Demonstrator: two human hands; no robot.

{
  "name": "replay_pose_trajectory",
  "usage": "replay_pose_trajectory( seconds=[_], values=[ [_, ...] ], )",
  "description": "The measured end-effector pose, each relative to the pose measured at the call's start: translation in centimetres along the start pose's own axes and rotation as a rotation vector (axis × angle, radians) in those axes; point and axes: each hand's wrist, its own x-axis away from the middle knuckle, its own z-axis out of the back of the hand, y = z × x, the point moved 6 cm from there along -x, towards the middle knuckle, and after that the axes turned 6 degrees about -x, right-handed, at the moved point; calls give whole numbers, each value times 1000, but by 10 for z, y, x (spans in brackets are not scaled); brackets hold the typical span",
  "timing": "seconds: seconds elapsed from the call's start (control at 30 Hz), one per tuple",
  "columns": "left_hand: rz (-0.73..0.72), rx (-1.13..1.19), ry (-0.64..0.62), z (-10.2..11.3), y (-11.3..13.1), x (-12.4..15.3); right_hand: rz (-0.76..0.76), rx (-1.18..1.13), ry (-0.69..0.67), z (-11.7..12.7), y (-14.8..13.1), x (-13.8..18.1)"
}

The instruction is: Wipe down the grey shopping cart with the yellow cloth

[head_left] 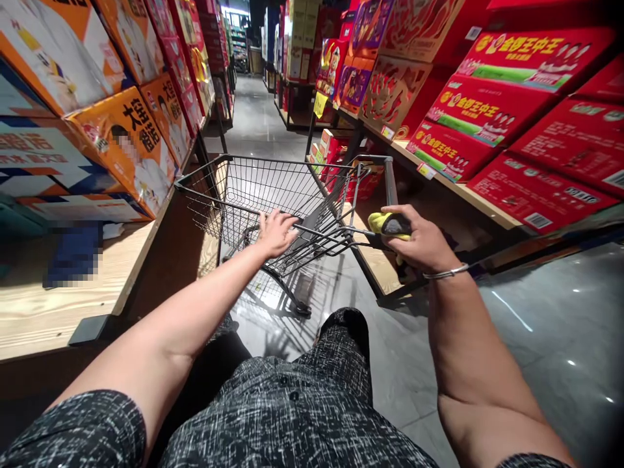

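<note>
Head view: closest is the person's patterned black-and-white shirt (292, 422), with both bare forearms reaching out past it. The left one slants inward across the middle; the right one comes up fairly straight, with a silver bracelet (446, 272) at the wrist and the hand turned inward.

The right hand (414, 240) has its fingers curled around a bunched yellow-and-grey cloth or glove (396, 224), right by the near end of the cart handle (390, 182). Can't tell if it's gripping the bar too. The left hand (276, 234) is palm down at the basket's near rim, fingers spread, not wrapped around anything.

The wire shopping cart (319, 218) is just ahead, sitting askew between the shelves, handle off to the right. Progress-wise, I'd call it partway: hands are already at the cart, but it doesn't look squared up with the aisle. How much is left, no clue from this.

Either side of it, orange drink cartons (134, 140) are stacked left and red sausage gift boxes (526, 62) right. Way beyond, the tiled aisle (253, 117) runs back to lit shelving (238, 36).
</note>
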Motion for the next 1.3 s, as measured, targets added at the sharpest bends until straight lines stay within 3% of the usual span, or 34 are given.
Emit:
replay_pose_trajectory(
  seconds=[0.13,0.4,0.63,0.73,0.83,0.93,1.0,1.1,1.17,1.3],
  values=[
    [-45,61,64,-19,26,11,-36,-65,-115,-1,-2,-6],
    [-29,82,61,-26,22,5,-32,-42,-5,-7,-21,12],
    [-43,76,5,-12,-1,-3,-10,-20,82,-23,-50,24],
    [21,87,-14,0,-12,-2,118,-114,76,-36,-78,29],
    [35,149,9,19,-4,7,277,-270,-38,-45,-100,25],
    [-137,309,91,41,27,24,339,-361,-166,-43,-104,-6],
    [-240,436,147,54,46,35,311,-309,-91,-34,-96,-46],
    [-249,467,215,64,55,44,251,-106,65,-38,-90,-115],
    [-226,434,239,67,49,45,256,10,-36,-70,-97,-152],
    [-200,440,210,72,27,39,172,59,-640,-161,-99,-181]
  ],
)
